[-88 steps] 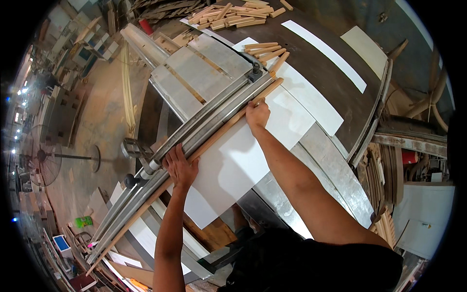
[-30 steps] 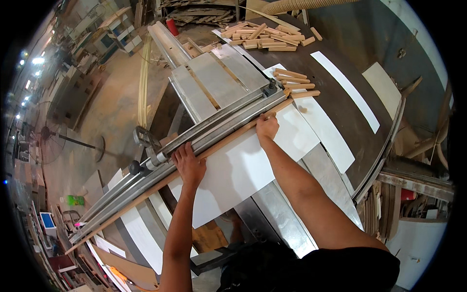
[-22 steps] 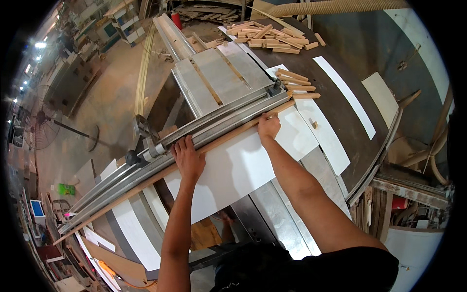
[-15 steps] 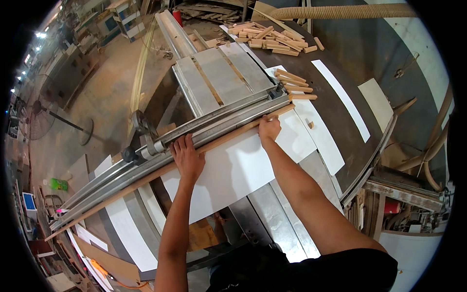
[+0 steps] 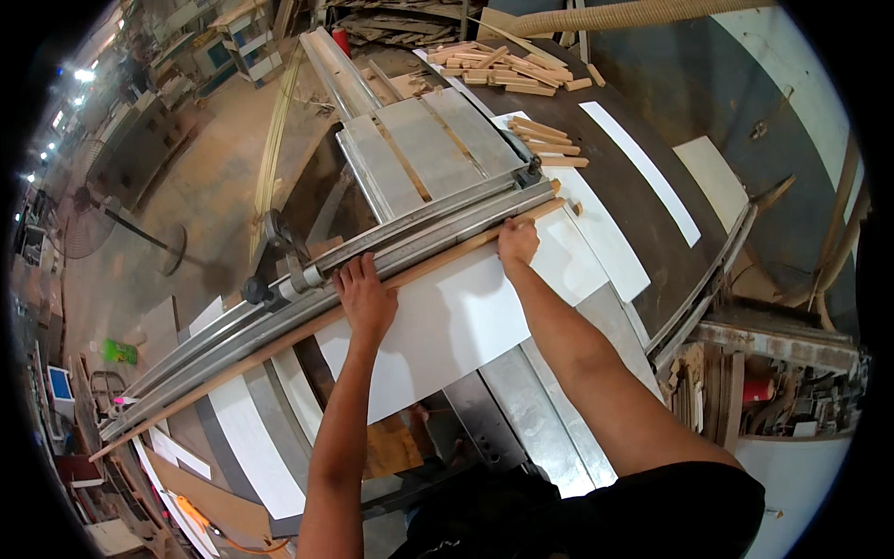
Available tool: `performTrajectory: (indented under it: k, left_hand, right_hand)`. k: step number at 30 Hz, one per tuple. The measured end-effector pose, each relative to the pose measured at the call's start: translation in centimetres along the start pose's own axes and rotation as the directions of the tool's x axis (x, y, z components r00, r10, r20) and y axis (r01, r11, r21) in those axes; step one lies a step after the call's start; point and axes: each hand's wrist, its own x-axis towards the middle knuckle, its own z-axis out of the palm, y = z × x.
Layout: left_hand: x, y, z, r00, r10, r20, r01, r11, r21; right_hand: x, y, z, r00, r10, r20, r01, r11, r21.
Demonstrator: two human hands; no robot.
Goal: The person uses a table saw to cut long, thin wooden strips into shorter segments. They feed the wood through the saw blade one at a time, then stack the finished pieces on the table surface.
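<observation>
A long, thin wooden strip (image 5: 438, 259) lies along the near side of a metal fence (image 5: 410, 272) that crosses the saw table diagonally. My right hand (image 5: 518, 242) is closed round the strip near its right end, knuckles up. My left hand (image 5: 367, 296) lies farther left across strip and fence, its fingers bent over the metal and its thumb side against the wood. Under the strip is a white sheet (image 5: 419, 349). Several short wooden pieces (image 5: 551, 149) lie just beyond the strip's right end, apart from it. A small offcut (image 5: 574, 210) lies close by.
A heap of short wooden blocks (image 5: 512, 70) sits on the dark tabletop (image 5: 643, 126) at the far right. A grooved metal table (image 5: 424, 154) stands beyond the fence. A clamp-like stop with a black knob (image 5: 254, 290) is on the fence. A fan (image 5: 88, 200) stands at left.
The fence, strip and white sheet have shifted slightly toward me with my hands, relative to the dark tabletop. A gap now shows between the strip's end and the short pieces. Both grips look unchanged.
</observation>
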Motion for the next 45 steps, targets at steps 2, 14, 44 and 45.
performTrajectory:
  k: [2,14,44,45]
  left_hand:
    - [-0.2,-0.2,-0.1,1.0,0.029,0.004,-0.029,1.0,0.0]
    - [-16.2,0.8,-1.1,0.964,0.235,0.126,-0.208,0.959,-0.194]
    - [-32.4,-25.8,-14.6,0.061,-0.883,0.465,-0.195,-0.468,-0.862]
    - [-30.5,-25.2,-14.8,0.077,-0.878,0.473,-0.195,-0.478,-0.856]
  right_hand:
    - [0.2,-0.2,-0.3,0.994,0.094,0.053,-0.095,0.995,0.018]
    - [-10.0,8.3,-9.7,0.971,0.235,-0.039,-0.227,0.963,0.147]
    - [-18.0,14.0,-34.1,0.942,-0.114,-0.316,0.293,0.736,0.611]
    - [-18.1,13.6,-34.8,0.934,-0.092,-0.346,0.313,0.681,0.662]
